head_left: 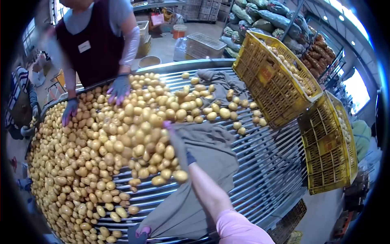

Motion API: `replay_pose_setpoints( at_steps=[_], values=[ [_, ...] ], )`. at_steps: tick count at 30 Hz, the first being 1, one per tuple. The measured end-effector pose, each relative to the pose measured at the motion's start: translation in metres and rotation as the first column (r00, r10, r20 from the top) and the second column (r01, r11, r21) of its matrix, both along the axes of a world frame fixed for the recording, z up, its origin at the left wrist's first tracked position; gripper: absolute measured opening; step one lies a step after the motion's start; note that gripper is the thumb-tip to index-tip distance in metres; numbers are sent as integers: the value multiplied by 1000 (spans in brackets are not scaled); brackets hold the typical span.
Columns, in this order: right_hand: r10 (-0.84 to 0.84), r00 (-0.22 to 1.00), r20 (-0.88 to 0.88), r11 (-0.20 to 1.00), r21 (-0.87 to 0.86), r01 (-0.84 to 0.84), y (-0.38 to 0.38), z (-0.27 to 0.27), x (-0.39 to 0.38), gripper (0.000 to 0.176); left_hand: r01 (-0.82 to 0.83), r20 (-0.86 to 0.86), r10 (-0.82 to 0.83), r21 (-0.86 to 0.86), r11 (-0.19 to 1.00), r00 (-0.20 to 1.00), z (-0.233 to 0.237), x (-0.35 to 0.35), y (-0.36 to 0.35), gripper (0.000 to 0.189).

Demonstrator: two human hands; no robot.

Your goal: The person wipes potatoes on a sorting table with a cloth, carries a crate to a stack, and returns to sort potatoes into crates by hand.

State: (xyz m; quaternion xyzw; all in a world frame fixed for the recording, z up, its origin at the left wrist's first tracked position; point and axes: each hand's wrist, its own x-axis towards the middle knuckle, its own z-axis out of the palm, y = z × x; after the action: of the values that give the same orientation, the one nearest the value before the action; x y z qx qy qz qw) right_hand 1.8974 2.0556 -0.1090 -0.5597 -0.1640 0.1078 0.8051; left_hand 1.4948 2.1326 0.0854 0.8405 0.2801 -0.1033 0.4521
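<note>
My right hand point(176, 142), in a grey glove with purple fingertips, is stretched out edge-on against the pile of potatoes point(77, 162). Its fingers are extended, and it is slightly blurred. Several potatoes beside it are smeared by motion. Under my right forearm a grey-brown cloth point(207, 162) lies spread over the metal rollers point(264, 162). At the bottom edge my left hand point(140, 234), gloved alike and partly cut off, pinches the near corner of this cloth.
Across the roller table, a person in a dark apron point(95, 53) has two gloved hands on the potatoes. Yellow crates point(276, 77) of potatoes stand tilted at the right edge. Another cloth point(221, 83) lies at the far side. Filled sacks point(264, 18) are stacked behind.
</note>
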Motion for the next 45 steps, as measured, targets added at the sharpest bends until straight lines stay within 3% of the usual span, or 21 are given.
replay_pose_setpoints(
  at_steps=[2, 4, 5, 6, 8, 11, 12, 14, 18, 20, 23, 26, 28, 29, 30, 33, 34, 36, 39, 42, 45],
  values=[
    [-7, 996, -94, 996, -84, -1, 65, 37, -57, 37, 6, 226, -72, 278, 961, 971, -40, -45, 43, 38],
    [-159, 985, 62, 985, 81, 154, 122, 57, -117, 32, -357, 101, 358, -32, 934, 928, -18, -63, 82, 38],
    [-247, 964, 102, 950, -171, 261, 139, 62, -136, 30, -338, 23, 342, 218, 915, 939, 4, -73, 98, 34],
    [-277, 948, 157, 910, -273, 312, 159, 61, -156, 30, -623, 151, 627, -78, 778, 764, -32, -110, 127, 31],
    [-241, 942, 234, 866, -387, 317, 191, 57, -198, 30, -615, 194, 591, 101, 782, 783, -98, -204, 204, 34],
    [-96, 942, 323, 787, -554, 270, 248, 59, -258, 30, -648, 304, 576, 260, 716, 759, -25, -199, 212, 45],
    [-36, 941, 337, 753, -609, 248, 266, 63, -273, 30, -666, 319, 589, 259, 699, 743, -41, -216, 229, 45],
    [92, 932, 352, 654, -727, 210, 300, 78, -297, 30, -717, 673, 621, -190, 671, 402, -40, -223, 249, 36],
    [130, 934, 332, 562, -801, 206, 341, 147, -317, 30, -726, 678, 515, 40, 687, 524, 8, -229, 247, 42],
    [-80, 937, 340, 782, -562, 270, 328, 182, -317, 34, -724, 702, 615, -205, 659, 361, 11, -229, 247, 38],
    [-138, 909, 394, 886, -361, 291, 281, 204, -274, 30, -642, 683, 612, -268, 718, 399, 55, -214, 212, 37],
    [-218, 899, 380, 938, -172, 301, 168, 242, -242, 30, -541, 725, 550, -288, 790, 416, 54, -208, 180, 41],
    [-277, 875, 398, 934, -101, 342, 82, 266, -225, 29, -283, 750, 568, -494, 822, 339, 50, -191, 140, 45],
    [-311, 860, 405, 924, -84, 374, 37, 279, -217, 29, -284, 602, 660, -604, 744, 450, 74, -179, 113, 51],
    [-328, 852, 407, 917, -80, 391, -3, 288, -210, 29, -127, 572, 525, -591, 797, 630, 110, -172, 90, 55],
    [-374, 858, 352, 897, -98, 432, -103, 303, -200, 28, 74, 787, -136, 115, 991, 602, 102, -161, 54, 45],
    [-395, 862, 317, 889, -104, 446, -127, 297, -200, 28, 230, 624, -251, 116, 966, 740, 119, -163, 43, 44],
    [-431, 876, 216, 876, -132, 464, -174, 280, -203, 28, 425, 584, -393, 89, 901, 710, 114, -168, 30, 44],
    [-382, 923, -39, 909, -197, 368, -202, 226, -217, 28, 371, 381, -242, -315, 874, 892, 93, -187, 23, 43],
    [-184, 899, -397, 975, -189, 117, -176, 162, -268, 28, -46, 377, 49, -16, 999, 925, 24, -224, 17, 43],
    [190, 952, 239, 654, -754, 59, -143, 86, -304, 44, -292, 321, 213, 224, 930, 923, -10, -257, 21, 45]
  ],
)
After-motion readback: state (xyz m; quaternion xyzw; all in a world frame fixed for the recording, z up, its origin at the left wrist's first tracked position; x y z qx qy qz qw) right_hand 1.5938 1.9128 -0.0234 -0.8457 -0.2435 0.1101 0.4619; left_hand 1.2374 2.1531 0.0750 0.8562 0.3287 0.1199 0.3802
